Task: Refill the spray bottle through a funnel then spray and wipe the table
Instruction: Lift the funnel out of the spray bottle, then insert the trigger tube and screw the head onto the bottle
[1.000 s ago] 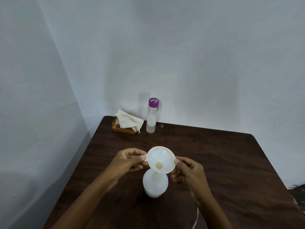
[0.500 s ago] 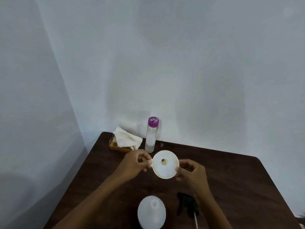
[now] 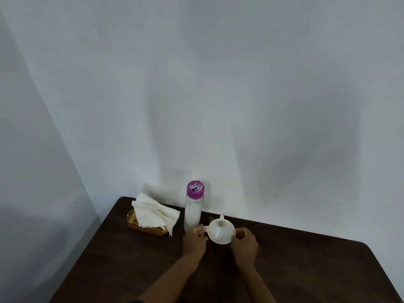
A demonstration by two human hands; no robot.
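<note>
Funnel [image 3: 220, 234]: moved farther from me since earlier, spout now tipped toward the wall [image 3: 218, 106]. My left hand [image 3: 194, 241] and right hand [image 3: 244, 246] pinch its rim from opposite sides, beside the purple-capped bottle [image 3: 193, 209], over the table [image 3: 306, 270].

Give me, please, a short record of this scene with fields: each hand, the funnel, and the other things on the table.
left hand: pinches one side of the rim of the white plastic funnel
right hand: pinches the opposite side of the rim
funnel pose: tilted, wide mouth toward the camera, spout pointing away toward the wall
behind funnel: clear bottle with purple cap, upright, capped
far left corner: white paper napkins in a golden holder
surface: dark brown wooden table
spray bottle: not in view
</note>
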